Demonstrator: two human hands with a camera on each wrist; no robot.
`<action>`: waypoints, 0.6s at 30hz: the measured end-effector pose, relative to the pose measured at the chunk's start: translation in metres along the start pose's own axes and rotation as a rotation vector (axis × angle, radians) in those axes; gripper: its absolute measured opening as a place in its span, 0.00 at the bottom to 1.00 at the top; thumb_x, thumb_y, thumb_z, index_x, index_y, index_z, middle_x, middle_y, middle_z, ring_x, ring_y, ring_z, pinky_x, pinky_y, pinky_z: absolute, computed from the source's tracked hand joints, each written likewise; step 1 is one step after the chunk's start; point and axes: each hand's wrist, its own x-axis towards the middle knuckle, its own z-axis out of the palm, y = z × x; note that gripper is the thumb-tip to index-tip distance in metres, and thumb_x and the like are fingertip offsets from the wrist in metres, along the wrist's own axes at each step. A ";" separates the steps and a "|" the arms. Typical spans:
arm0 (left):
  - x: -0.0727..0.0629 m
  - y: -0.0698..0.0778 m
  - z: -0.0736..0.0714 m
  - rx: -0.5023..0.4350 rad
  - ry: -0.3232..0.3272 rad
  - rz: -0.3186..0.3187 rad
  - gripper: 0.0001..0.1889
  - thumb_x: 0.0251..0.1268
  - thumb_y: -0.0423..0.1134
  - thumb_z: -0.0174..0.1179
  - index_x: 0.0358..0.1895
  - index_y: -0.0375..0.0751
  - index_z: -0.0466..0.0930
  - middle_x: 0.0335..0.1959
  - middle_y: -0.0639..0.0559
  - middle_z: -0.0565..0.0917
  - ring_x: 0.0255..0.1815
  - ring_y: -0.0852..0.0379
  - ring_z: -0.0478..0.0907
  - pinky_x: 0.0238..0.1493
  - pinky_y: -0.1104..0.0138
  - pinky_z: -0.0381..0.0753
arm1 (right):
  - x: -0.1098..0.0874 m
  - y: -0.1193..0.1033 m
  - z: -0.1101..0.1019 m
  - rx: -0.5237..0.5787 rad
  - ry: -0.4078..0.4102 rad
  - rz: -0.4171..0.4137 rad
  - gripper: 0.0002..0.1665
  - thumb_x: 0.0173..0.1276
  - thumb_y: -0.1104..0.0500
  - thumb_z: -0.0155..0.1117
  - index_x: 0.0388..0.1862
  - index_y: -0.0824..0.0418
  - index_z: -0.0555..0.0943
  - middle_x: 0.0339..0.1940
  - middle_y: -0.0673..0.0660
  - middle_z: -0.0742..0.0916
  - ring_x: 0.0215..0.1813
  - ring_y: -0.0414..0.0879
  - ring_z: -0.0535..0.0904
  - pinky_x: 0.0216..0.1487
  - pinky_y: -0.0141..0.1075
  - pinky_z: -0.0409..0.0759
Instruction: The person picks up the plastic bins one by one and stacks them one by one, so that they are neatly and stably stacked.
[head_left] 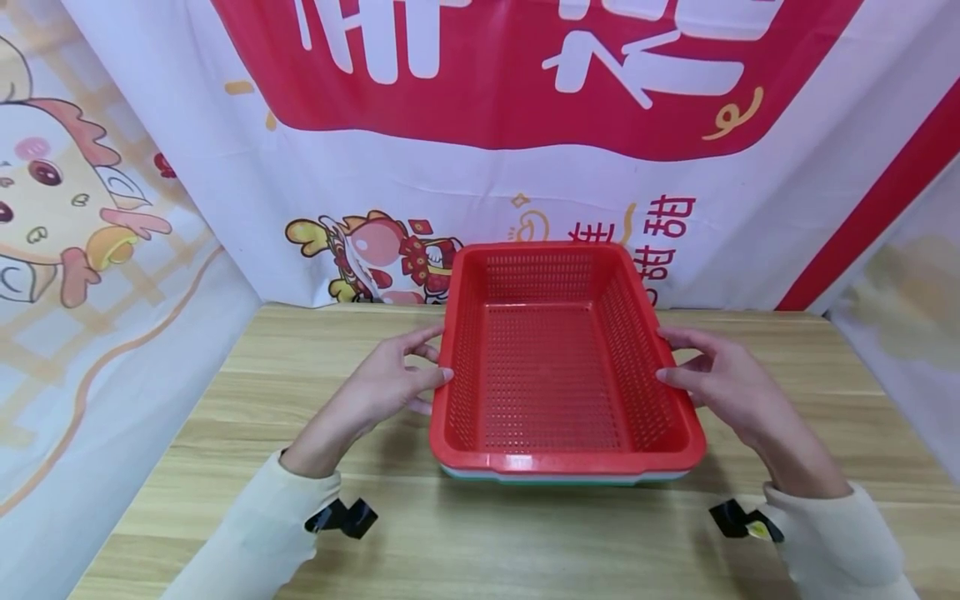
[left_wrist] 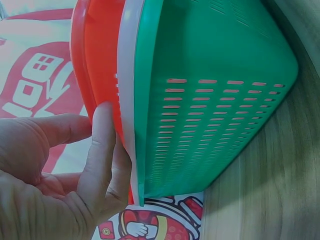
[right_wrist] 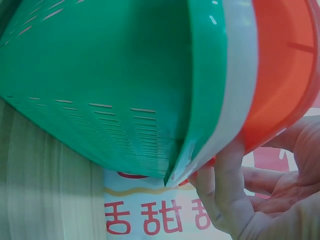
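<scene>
A red perforated plastic basket (head_left: 577,461) sits nested in a white-rimmed basket (left_wrist: 127,75), which in turn sits in a green basket (left_wrist: 205,45). The red one is tilted and raised a little, its rim apart from the white rim below in both wrist views. My left hand (head_left: 393,372) pinches the red rim at the left side, thumb on top and fingers underneath. On the opposite side, my right hand (head_left: 723,379) holds the rim in the same manner. Inside, the red basket is bare. The white basket's body is hidden between the other two.
The stack stands on a wood-grain table (head_left: 315,350) near its back edge. Behind it hangs a white and red printed cloth (head_left: 375,167), with another printed cloth (head_left: 97,350) on the left. Black wrist devices (head_left: 341,517) show at both cuffs.
</scene>
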 end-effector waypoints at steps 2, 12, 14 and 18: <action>-0.001 0.000 0.001 -0.001 0.000 -0.001 0.38 0.76 0.34 0.66 0.85 0.47 0.62 0.61 0.35 0.77 0.43 0.50 0.92 0.42 0.54 0.95 | 0.000 -0.001 0.001 -0.014 0.004 0.004 0.45 0.76 0.57 0.70 0.87 0.62 0.62 0.74 0.70 0.76 0.49 0.51 0.88 0.44 0.37 0.93; -0.002 -0.001 0.003 -0.008 0.007 -0.010 0.39 0.76 0.34 0.65 0.86 0.44 0.60 0.60 0.35 0.76 0.40 0.51 0.92 0.41 0.55 0.95 | -0.001 -0.001 0.002 -0.037 0.007 0.023 0.45 0.76 0.57 0.70 0.86 0.63 0.63 0.71 0.71 0.77 0.45 0.51 0.88 0.42 0.38 0.93; -0.002 -0.001 0.004 -0.008 0.007 -0.013 0.39 0.76 0.34 0.65 0.86 0.45 0.60 0.60 0.35 0.76 0.40 0.51 0.92 0.41 0.55 0.95 | -0.002 -0.001 0.003 -0.037 0.010 0.022 0.45 0.76 0.57 0.70 0.86 0.63 0.63 0.70 0.71 0.78 0.44 0.51 0.88 0.42 0.39 0.93; -0.002 -0.001 0.005 -0.002 0.003 -0.015 0.40 0.76 0.35 0.66 0.86 0.45 0.59 0.61 0.35 0.76 0.42 0.50 0.92 0.42 0.55 0.94 | -0.002 0.001 0.003 -0.038 0.016 0.011 0.44 0.76 0.57 0.70 0.85 0.63 0.65 0.69 0.71 0.79 0.44 0.50 0.88 0.41 0.38 0.93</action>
